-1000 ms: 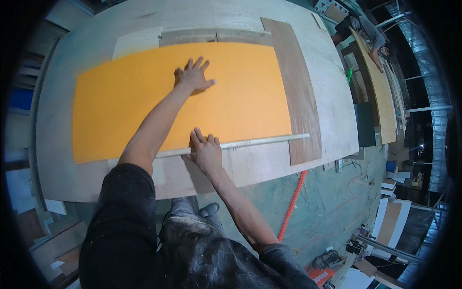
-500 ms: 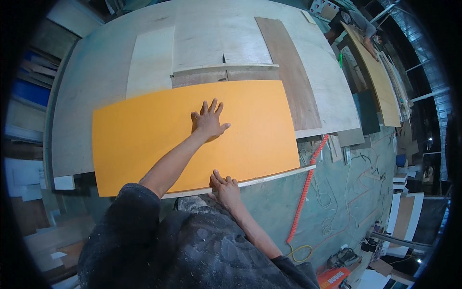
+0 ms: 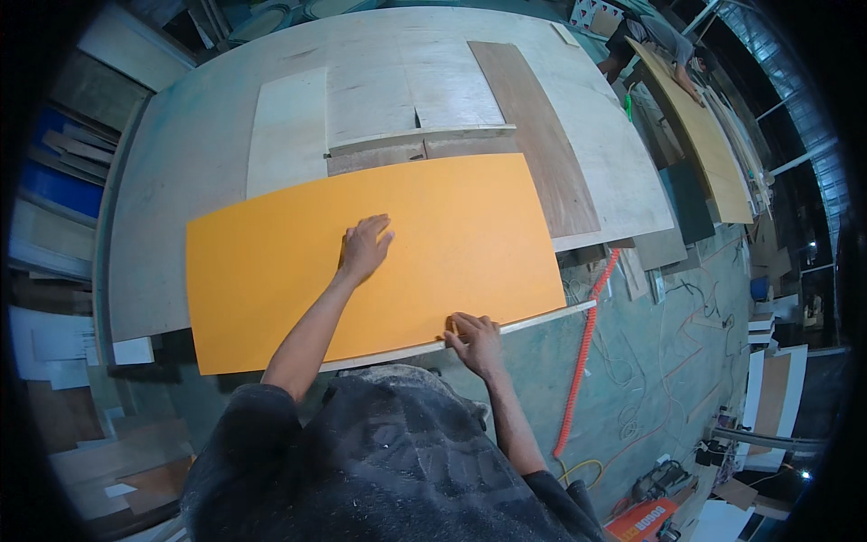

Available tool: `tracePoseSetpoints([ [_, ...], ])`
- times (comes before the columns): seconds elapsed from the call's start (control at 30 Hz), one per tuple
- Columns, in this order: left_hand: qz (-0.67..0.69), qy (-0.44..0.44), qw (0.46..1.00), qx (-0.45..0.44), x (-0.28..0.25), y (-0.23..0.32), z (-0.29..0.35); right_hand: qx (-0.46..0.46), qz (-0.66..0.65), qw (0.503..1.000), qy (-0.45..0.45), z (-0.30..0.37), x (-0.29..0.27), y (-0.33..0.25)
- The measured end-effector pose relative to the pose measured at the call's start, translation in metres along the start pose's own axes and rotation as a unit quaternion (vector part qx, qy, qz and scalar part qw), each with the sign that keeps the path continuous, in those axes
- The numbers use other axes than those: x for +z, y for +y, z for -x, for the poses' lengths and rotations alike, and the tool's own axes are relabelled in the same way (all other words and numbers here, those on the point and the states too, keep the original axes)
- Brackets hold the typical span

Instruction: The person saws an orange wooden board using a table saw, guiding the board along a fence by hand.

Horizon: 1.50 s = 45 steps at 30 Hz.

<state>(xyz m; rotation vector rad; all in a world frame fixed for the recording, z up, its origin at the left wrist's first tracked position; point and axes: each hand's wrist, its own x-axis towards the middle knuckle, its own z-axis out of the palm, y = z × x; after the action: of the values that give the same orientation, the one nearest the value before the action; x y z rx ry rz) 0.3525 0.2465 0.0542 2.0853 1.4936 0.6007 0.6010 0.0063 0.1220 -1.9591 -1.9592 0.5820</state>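
A large orange panel [image 3: 424, 217] lies flat on the near part of a wide pale worktable [image 3: 181, 154]. My left hand [image 3: 366, 246] rests on the middle of the panel, palm down, its fingers loosely bent and close together. At the panel's near edge, right of my body, my right hand [image 3: 476, 345] has its fingers curled over the rim. A thin pale wooden strip [image 3: 546, 316] runs along beneath that near edge and sticks out past the panel's right corner. The underside of my right hand's grip is hidden.
Beyond the panel lie a wooden batten [image 3: 420, 137] and a brown board [image 3: 537, 135]. A coiled red hose [image 3: 582, 361] hangs at the table's right; cables [image 3: 668, 361] trail over the floor. At far right another person [image 3: 655, 41] bends over a long yellowish board [image 3: 695, 135].
My left hand has drawn nearer to me, its spread fingers coming together. My right hand has slid rightward along the near edge, fingers more curled. The view has shifted slightly; the panel looks unmoved on the table.
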Motion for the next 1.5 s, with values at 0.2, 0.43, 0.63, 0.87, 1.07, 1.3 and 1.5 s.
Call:
tracePoseSetpoints([
  [0.2, 0.073, 0.091, 0.992, -0.039, -0.005, 0.011, -0.123, 0.016, -0.043, 0.996, 0.080, 0.007, 0.005, 0.024],
  [0.43, 0.001, 0.099, 0.988, -0.121, 0.022, -0.031, -0.233, 0.034, -0.088, 0.991, 0.095, -0.011, 0.013, 0.006],
  [0.63, 0.065, -0.032, 0.996, -0.061, 0.037, -0.003, -0.252, 0.068, -0.076, 0.990, 0.097, -0.003, 0.005, 0.012],
  [0.87, 0.000, -0.013, 0.999, -0.049, 0.043, -0.013, -0.257, 0.073, -0.091, 0.986, 0.119, -0.004, 0.007, 0.008],
  [1.07, 0.321, -0.015, 0.937, -0.136, 0.023, -0.022, -0.229, 0.050, -0.099, 0.985, 0.134, -0.006, 0.012, 0.006],
  [1.3, 0.506, -0.127, 0.847, -0.102, 0.047, 0.129, -0.112, 0.035, -0.091, 0.985, 0.141, 0.000, 0.009, 0.015],
  [1.5, 0.392, -0.365, 0.817, 0.215, 0.105, 0.319, 0.077, -0.024, -0.047, 0.980, 0.194, 0.006, 0.031, 0.038],
])
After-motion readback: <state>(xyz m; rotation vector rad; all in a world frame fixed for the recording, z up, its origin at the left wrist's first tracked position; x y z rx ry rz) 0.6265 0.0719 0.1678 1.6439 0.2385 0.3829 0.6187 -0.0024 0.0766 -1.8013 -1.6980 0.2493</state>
